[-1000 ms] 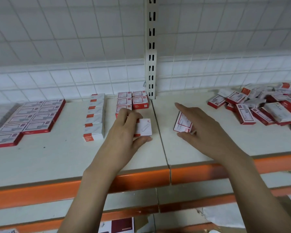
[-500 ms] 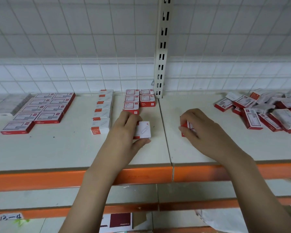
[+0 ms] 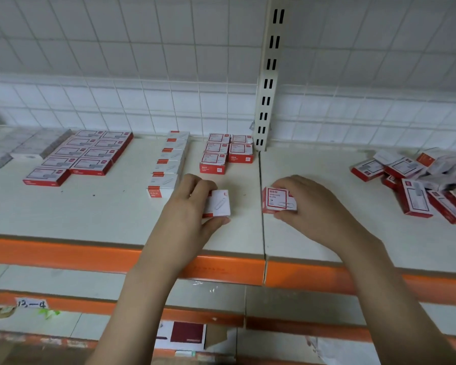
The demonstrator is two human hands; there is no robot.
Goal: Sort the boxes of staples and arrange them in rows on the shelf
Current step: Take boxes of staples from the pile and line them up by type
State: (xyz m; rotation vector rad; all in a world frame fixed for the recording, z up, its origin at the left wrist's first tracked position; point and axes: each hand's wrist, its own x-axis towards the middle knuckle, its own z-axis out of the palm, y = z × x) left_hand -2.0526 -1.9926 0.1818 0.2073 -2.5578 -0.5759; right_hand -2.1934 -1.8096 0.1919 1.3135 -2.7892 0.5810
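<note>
My left hand (image 3: 188, 206) grips a small white box with a red corner (image 3: 219, 204), held flat on the cream shelf (image 3: 90, 214). My right hand (image 3: 311, 206) holds a red-and-white staple box (image 3: 278, 200) just right of the shelf seam. Behind my left hand runs a single row of white boxes (image 3: 169, 164). Two short rows of red-fronted boxes (image 3: 225, 152) stand near the slotted upright. A flat double row of larger red-edged boxes (image 3: 84, 156) lies further left. An unsorted heap of boxes (image 3: 421, 180) sits at the right.
The slotted metal upright (image 3: 267, 80) rises at the back against a white wire grid. Grey-white packs (image 3: 19, 148) lie at the far left. The shelf has an orange front edge (image 3: 221, 270), with a lower shelf and a handwritten label (image 3: 31, 303) beneath.
My right hand has tilted its red-and-white box so its printed top face now shows. The left hand keeps holding the white box in place. The camera has drifted left.
</note>
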